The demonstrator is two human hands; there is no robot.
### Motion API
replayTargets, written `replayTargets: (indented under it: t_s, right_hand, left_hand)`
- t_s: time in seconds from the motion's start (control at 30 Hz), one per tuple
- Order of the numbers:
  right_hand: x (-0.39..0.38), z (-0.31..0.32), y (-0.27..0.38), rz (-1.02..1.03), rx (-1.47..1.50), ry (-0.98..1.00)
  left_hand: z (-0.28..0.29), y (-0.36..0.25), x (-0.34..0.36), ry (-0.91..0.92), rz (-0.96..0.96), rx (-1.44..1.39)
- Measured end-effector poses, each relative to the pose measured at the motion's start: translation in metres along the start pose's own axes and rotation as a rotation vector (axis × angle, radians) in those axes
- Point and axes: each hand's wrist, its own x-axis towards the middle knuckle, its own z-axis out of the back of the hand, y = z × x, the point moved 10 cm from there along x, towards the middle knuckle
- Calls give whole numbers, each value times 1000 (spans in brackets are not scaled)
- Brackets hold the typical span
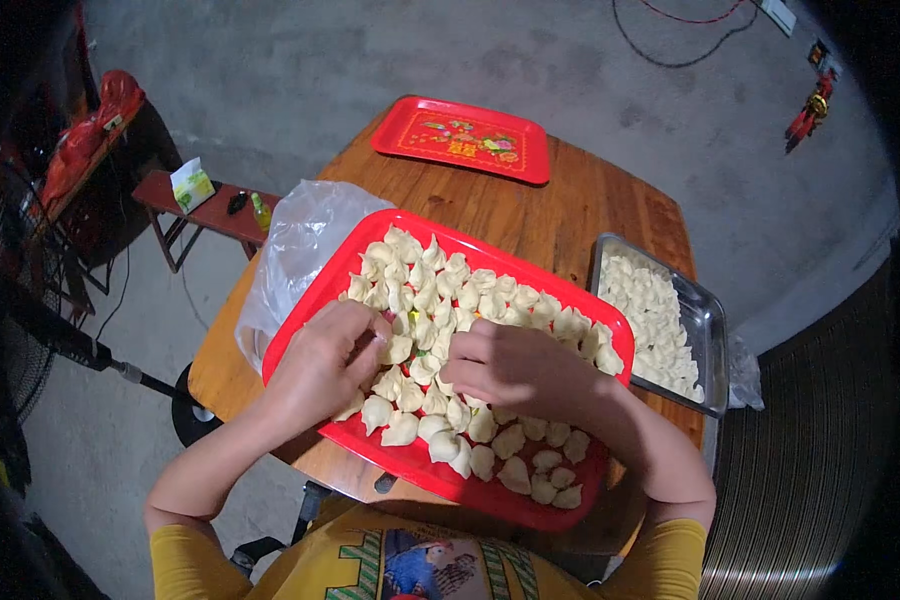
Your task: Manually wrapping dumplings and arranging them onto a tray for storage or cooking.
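Observation:
A red plastic tray (322, 290) lies on the wooden table (560, 215), filled with several pale folded dumplings (440, 285). Both my hands rest on the dumplings in the tray's middle. My left hand (322, 362) is curled over the dumplings at the tray's left side, fingers bent and touching them. My right hand (510, 365) lies knuckles up over the middle pile, fingertips tucked among the dumplings. Whether either hand grips a dumpling is hidden by the fingers.
A metal tray (710, 320) of more dumplings stands at the right. A second, empty red tray (460, 138) lies at the table's far edge. A clear plastic bag (300, 240) sits left of the tray. A small bench (205, 210) with small items stands on the concrete floor.

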Motion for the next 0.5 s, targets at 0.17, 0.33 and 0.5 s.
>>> replayTargets:
  t_s: [0.17, 0.33, 0.5]
  right_hand:
    - [1, 0, -15, -52, 138, -46]
    - [-4, 19, -39, -272, 472, -194]
    - [-9, -2, -60, -471, 1031, -146]
  left_hand:
    - [-10, 45, -1, 26, 218, -338]
    - [-17, 55, 2, 112, 489, -895]
    - [-16, 60, 1, 138, 561, -1159]
